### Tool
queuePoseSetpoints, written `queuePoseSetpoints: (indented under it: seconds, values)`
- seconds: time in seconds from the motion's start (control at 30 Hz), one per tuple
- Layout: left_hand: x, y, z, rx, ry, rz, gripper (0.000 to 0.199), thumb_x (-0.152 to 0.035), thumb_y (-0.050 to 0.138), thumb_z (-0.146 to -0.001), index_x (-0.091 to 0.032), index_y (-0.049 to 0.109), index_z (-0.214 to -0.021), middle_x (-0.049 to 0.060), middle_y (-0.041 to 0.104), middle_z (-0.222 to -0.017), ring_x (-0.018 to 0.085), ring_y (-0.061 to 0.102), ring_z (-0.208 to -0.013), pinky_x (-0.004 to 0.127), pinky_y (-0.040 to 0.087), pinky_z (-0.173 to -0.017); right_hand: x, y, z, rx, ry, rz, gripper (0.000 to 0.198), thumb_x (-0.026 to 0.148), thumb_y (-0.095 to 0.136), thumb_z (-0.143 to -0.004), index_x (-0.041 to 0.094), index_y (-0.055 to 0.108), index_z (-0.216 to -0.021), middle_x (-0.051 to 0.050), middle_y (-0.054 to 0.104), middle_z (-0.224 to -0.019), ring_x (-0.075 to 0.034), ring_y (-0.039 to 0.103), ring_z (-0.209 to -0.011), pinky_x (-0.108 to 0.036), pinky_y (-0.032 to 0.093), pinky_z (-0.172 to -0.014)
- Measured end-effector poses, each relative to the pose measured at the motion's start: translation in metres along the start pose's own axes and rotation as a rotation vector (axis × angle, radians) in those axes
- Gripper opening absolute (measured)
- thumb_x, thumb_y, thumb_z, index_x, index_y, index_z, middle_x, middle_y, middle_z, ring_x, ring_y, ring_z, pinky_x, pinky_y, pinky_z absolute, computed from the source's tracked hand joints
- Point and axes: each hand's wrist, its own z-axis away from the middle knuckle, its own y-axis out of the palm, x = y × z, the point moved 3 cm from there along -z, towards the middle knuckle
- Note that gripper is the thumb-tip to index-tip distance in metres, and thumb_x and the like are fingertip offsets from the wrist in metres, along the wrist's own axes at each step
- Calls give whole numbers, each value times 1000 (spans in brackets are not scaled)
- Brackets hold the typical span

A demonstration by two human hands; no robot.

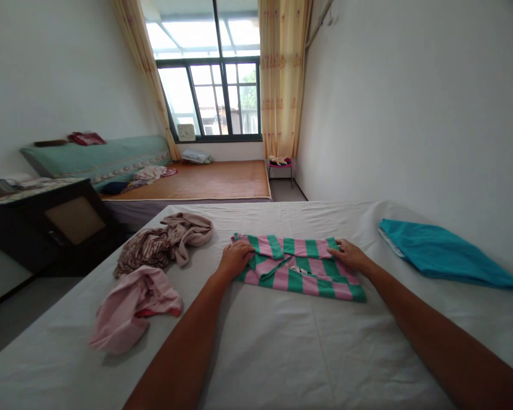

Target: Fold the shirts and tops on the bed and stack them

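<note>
A green-and-pink striped shirt (294, 282) lies partly folded on the white sheet, its far part turned over toward me. A small black-and-white patch shows near its middle. My left hand (236, 259) is at the shirt's far left side, fingers bent over the folded cloth and closed on it. At the far right corner, my right hand (347, 254) has the edge of the fold between thumb and fingers. The undersides of both grips are hidden.
Left of the shirt lie a pink garment (132, 307), a brown patterned garment (145, 250) and a beige-pink one (190, 233). A folded teal cloth (448, 250) rests by the right wall. Beyond are a dark cabinet (34, 219) and another bed (222, 179).
</note>
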Motion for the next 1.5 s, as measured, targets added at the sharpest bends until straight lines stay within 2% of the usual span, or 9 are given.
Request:
queuePoseSetpoints:
  seconds: [0.2, 0.47, 0.67, 0.9, 1.03, 1.2, 1.33, 1.4, 1.5]
  values:
    - [3, -1, 0, 13, -42, 38, 33, -16, 51, -82, -28, 72, -105, 0, 67, -121, 20, 55, -118, 36, 39, -105, 13, 6, 19, -127, 38, 271, 45, 48, 49, -88, 13, 56, -116, -15, 70, -104, -26, 66, -99, -31, 47, -79]
    - [3, -1, 0, 32, -48, 52, 32, -17, 53, -81, -28, 72, -105, 0, 66, -122, 20, 53, -120, 35, 38, -106, 55, -3, 18, -47, -95, 427, 39, 24, 55, -85, 12, 50, -122, -16, 69, -104, -27, 65, -95, -30, 43, -77]
    - [1, -1, 1, 22, -25, 46, 28, -23, 54, -83, -28, 72, -105, 1, 67, -120, 20, 54, -119, 35, 39, -104, 123, 9, 2, 28, -53, -133, 39, 9, 61, -67, 18, 58, -105, -8, 70, -100, -23, 62, -96, -28, 44, -82]
    - [8, -8, 2, -63, -62, 108, 31, -16, 50, -83, -26, 72, -103, 2, 70, -113, 20, 61, -109, 32, 44, -98, 184, 62, -17, 185, 16, -466, 40, 12, 58, -67, 15, 54, -107, -4, 68, -85, -16, 64, -68, -25, 51, -59]
    - [12, -15, -1, -168, -181, 336, 30, -22, 48, -87, -22, 71, -105, 5, 73, -106, 20, 66, -98, 31, 49, -89, 223, 98, -29, 201, 19, -591, 45, 13, 62, -67, 15, 52, -111, -2, 65, -83, -13, 62, -66, -23, 51, -57]
    - [28, -17, 0, -198, -374, 728, 39, -39, 36, -94, -17, 63, -111, 6, 73, -92, 15, 67, -72, 25, 52, -60, 265, 142, -29, 281, 8, -682, 50, 24, 65, -75, 16, 48, -121, -4, 66, -90, -13, 63, -66, -25, 54, -59]
    - [48, -15, 6, -168, -542, 772, 50, -49, 25, -96, -16, 59, -113, 7, 72, -90, 14, 65, -67, 24, 51, -56, 270, 142, -26, 435, -18, -901, 40, 43, 59, -84, 21, 49, -117, -10, 61, -118, -13, 68, -70, -30, 58, -67]
    - [53, -13, 8, -134, -580, 703, 51, -51, 37, -93, -15, 53, -126, 8, 72, -93, 15, 65, -69, 25, 52, -59, 259, 129, -27, 400, -39, -954, 34, 46, 55, -87, 21, 52, -109, -11, 57, -125, -13, 68, -74, -29, 57, -67]
    - [48, -12, 8, -58, -445, 505, 64, -34, 63, -79, -18, 44, -139, 7, 71, -102, 18, 67, -83, 29, 53, -75, 235, 111, -26, 261, -128, -759, 34, 49, 46, -91, 21, 56, -107, -9, 62, -119, -14, 67, -79, -29, 56, -68]
